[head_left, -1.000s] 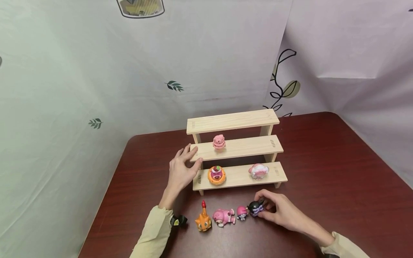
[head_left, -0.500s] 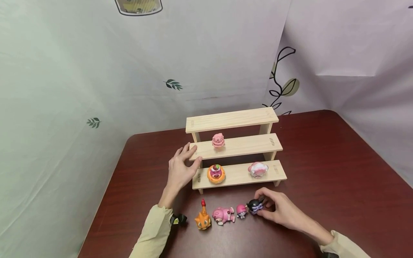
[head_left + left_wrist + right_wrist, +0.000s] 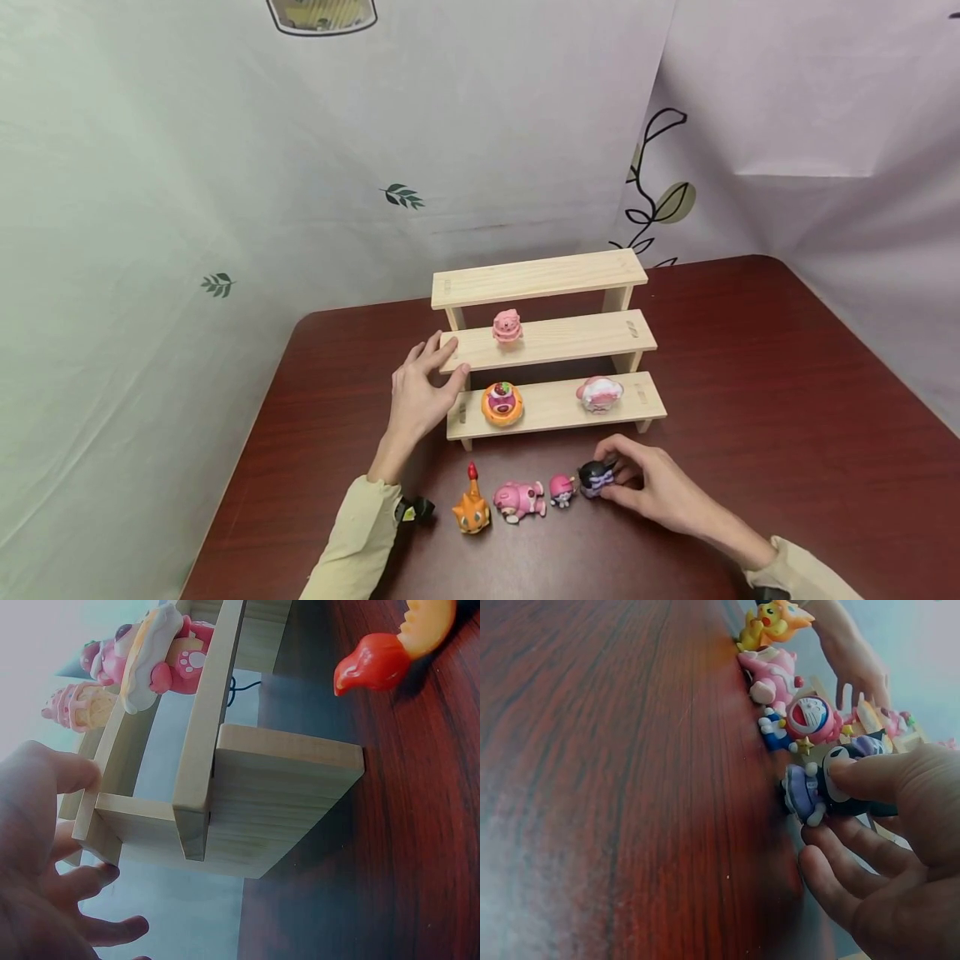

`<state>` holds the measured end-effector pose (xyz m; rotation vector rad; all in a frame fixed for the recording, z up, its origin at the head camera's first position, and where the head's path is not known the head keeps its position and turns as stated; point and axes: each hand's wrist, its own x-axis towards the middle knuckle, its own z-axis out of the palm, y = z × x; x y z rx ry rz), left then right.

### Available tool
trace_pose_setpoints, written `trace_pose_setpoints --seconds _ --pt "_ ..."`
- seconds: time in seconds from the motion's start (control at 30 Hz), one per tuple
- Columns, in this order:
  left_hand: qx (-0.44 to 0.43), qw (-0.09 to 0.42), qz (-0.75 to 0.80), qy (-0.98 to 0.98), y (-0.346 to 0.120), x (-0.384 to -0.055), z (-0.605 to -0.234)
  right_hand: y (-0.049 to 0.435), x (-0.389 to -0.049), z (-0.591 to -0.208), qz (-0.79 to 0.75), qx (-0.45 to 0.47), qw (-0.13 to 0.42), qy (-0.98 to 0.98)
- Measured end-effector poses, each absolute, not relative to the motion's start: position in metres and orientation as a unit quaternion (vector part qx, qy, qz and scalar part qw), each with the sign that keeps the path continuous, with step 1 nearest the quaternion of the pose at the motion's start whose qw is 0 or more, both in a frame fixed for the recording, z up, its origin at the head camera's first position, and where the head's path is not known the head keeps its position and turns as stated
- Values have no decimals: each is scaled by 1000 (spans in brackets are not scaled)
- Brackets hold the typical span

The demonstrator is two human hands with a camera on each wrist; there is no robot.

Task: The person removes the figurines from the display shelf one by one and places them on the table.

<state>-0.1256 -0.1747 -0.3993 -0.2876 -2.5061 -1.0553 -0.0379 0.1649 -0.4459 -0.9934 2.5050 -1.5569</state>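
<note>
A: Where is the figurine being handled?

B: The Kuromi figurine is in front of the three-tier wooden shelf, before its right part and low over the table. Whether its base touches the table can't be told.

A: And the fingers?

B: The person's right hand has them drawn in narrow on Kuromi, with the thumb across its face. The left hand grips the left end of the shelf's middle tier between thumb and fingers.

A: Which step is that?

B: It looks like handling one figurine while the other hand steadies the shelf. Whether it is a pick-up or a set-down isn't clear.

A: What does the next move call for?

B: Probably a sure pinch and no sideways sweep. The Doraemon figurine is just beside Kuromi, in front of the shelf's middle; farther left along the shelf's front come the pink bear figurine, lying down, and the flame-tailed figurine.

A: And for the left hand?

B: A calm hold, it seems. The ice-cream figurine stands near it on the shelf's middle tier, and a jolt might topple it.
</note>
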Motion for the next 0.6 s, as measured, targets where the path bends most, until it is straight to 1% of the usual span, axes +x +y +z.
trace_pose_setpoints --seconds 0.33,0.47,0.6 --pt "-105 207 -378 -896 -175 -126 -399 173 -40 -448 -544 -300 62 781" --pt "-103 204 -378 -897 -175 -126 -399 173 -40 -448 -543 -300 64 781" --pt "-105 203 -379 -897 -175 -125 -399 171 -40 -449 -530 -308 50 789"
